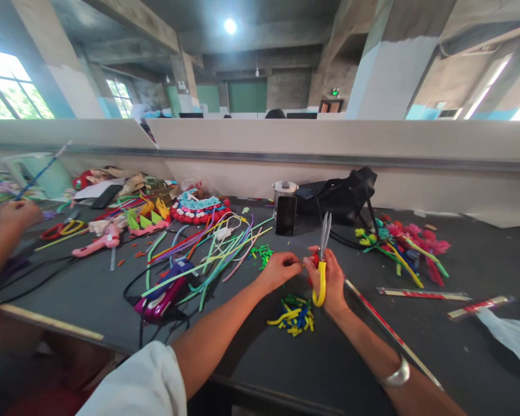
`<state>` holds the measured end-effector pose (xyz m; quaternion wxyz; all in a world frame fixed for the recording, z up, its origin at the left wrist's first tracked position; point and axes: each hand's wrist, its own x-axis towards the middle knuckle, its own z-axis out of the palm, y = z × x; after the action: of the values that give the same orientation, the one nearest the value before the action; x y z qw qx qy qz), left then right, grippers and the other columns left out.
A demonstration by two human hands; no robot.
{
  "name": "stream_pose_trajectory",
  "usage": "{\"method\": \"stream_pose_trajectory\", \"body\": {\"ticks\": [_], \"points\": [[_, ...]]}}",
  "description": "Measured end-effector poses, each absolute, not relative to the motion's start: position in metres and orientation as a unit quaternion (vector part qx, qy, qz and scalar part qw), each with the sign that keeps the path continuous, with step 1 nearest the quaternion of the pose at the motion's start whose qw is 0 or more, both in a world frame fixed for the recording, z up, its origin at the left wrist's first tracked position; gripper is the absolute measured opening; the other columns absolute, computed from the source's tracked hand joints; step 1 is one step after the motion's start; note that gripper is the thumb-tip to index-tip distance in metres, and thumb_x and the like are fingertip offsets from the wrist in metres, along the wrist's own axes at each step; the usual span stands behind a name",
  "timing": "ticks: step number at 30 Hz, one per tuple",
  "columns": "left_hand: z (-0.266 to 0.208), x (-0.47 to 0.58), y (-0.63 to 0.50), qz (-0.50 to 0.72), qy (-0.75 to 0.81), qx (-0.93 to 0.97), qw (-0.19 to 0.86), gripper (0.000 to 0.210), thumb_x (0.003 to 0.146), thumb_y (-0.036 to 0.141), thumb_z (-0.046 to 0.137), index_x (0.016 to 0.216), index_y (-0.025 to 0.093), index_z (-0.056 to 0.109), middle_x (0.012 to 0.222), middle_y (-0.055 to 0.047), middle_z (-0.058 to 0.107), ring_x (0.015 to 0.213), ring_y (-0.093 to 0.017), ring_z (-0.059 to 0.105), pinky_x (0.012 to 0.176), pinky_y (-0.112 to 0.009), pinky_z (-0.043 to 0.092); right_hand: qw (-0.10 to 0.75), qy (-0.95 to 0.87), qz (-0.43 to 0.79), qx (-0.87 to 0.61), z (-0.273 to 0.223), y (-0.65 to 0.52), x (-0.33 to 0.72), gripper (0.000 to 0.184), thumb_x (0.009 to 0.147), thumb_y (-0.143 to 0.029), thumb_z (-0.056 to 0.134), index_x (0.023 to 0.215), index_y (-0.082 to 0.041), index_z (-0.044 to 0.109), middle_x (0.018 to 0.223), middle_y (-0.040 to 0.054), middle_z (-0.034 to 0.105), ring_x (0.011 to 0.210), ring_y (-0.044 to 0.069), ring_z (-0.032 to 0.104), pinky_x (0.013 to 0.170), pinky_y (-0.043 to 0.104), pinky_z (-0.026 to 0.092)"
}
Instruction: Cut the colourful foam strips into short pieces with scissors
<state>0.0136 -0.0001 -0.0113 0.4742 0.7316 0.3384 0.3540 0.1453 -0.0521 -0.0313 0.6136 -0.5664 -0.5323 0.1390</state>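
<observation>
My right hand (333,284) is closed around a pair of scissors (319,289) with a yellow handle loop and some red beside it; the metal blades point up, away from me. My left hand (281,271) is pinched close to the right fingertips. Whatever lies between its thumb and finger is too small to make out. Below the hands is a small pile of cut yellow, blue and green pieces (295,315). Bright green cut bits (263,254) lie just beyond my left hand.
Long coloured fuzzy strips (225,248) and a purple glue gun (162,297) lie left. A phone (286,216) leans upright ahead, with a black bag (342,196) behind. Colourful bundled strips (409,245) are at right. Another person's hand (19,215) holds a stick at far left.
</observation>
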Motion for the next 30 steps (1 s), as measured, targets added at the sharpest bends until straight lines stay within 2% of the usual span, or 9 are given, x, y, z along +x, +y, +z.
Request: {"method": "stream_pose_trajectory", "body": {"ticks": [4, 8, 14, 18, 21, 24, 30], "points": [[-0.014, 0.012, 0.004, 0.321, 0.33, 0.63, 0.626, 0.016, 0.068, 0.029, 0.056, 0.067, 0.014, 0.063, 0.056, 0.002, 0.053, 0.054, -0.01, 0.045, 0.053, -0.024, 0.032, 0.623, -0.53, 0.146, -0.557, -0.031, -0.051, 0.145, 0.035, 0.079, -0.042, 0.057, 0.105, -0.02, 0.054, 0.077, -0.001, 0.06, 0.057, 0.01, 0.054, 0.056, 0.023, 0.047], [-0.016, 0.01, 0.007, 0.299, 0.299, 0.549, 0.72, 0.012, 0.063, 0.025, 0.064, 0.065, 0.013, 0.064, 0.061, 0.0, 0.055, 0.056, -0.01, 0.047, 0.053, -0.023, 0.035, 0.616, -0.541, 0.146, -0.554, -0.029, -0.052, 0.145, 0.031, 0.078, -0.038, 0.058, 0.104, -0.02, 0.054, 0.077, -0.0021, 0.059, 0.056, 0.009, 0.053, 0.057, 0.023, 0.047], [-0.018, 0.011, 0.008, 0.306, 0.279, 0.514, 0.751, 0.011, 0.061, 0.024, 0.068, 0.064, 0.014, 0.063, 0.058, 0.001, 0.053, 0.053, -0.008, 0.043, 0.053, -0.023, 0.035, 0.617, -0.535, 0.116, -0.565, -0.028, -0.053, 0.144, 0.031, 0.08, -0.04, 0.055, 0.103, -0.019, 0.054, 0.076, -0.0013, 0.059, 0.058, 0.01, 0.054, 0.058, 0.023, 0.046], [-0.011, 0.01, 0.009, 0.361, 0.247, 0.476, 0.763, 0.011, 0.063, 0.022, 0.067, 0.062, 0.014, 0.06, 0.055, 0.002, 0.048, 0.052, -0.008, 0.042, 0.052, -0.023, 0.035, 0.605, -0.538, 0.055, -0.584, -0.028, -0.052, 0.148, 0.029, 0.082, -0.039, 0.051, 0.102, -0.019, 0.055, 0.08, 0.0011, 0.061, 0.064, 0.012, 0.056, 0.062, 0.025, 0.046], [-0.002, 0.006, 0.011, 0.448, 0.203, 0.427, 0.758, 0.019, 0.067, 0.024, 0.066, 0.057, 0.015, 0.052, 0.053, 0.004, 0.041, 0.049, -0.007, 0.037, 0.052, -0.022, 0.035, 0.556, -0.581, 0.028, -0.594, -0.027, -0.054, 0.15, 0.025, 0.083, -0.035, 0.049, 0.101, -0.019, 0.056, 0.084, 0.002, 0.062, 0.065, 0.012, 0.057, 0.064, 0.024, 0.044], [0.004, 0.002, 0.016, 0.521, 0.18, 0.376, 0.745, 0.021, 0.068, 0.024, 0.064, 0.058, 0.016, 0.049, 0.052, 0.005, 0.039, 0.047, -0.005, 0.034, 0.054, -0.022, 0.037, 0.468, -0.625, 0.007, -0.625, -0.027, -0.059, 0.147, 0.023, 0.083, -0.029, 0.048, 0.101, -0.02, 0.058, 0.074, -0.0008, 0.061, 0.061, 0.012, 0.055, 0.061, 0.022, 0.04], [0.007, 0.001, 0.02, 0.585, 0.179, 0.307, 0.729, 0.018, 0.066, 0.023, 0.068, 0.063, 0.016, 0.051, 0.057, 0.004, 0.046, 0.052, -0.006, 0.043, 0.056, -0.021, 0.04, 0.336, -0.655, -0.025, -0.676, -0.028, -0.064, 0.141, 0.029, 0.08, -0.021, 0.051, 0.107, -0.025, 0.059, 0.077, -0.0015, 0.062, 0.065, 0.012, 0.056, 0.056, 0.02, 0.031]]}}
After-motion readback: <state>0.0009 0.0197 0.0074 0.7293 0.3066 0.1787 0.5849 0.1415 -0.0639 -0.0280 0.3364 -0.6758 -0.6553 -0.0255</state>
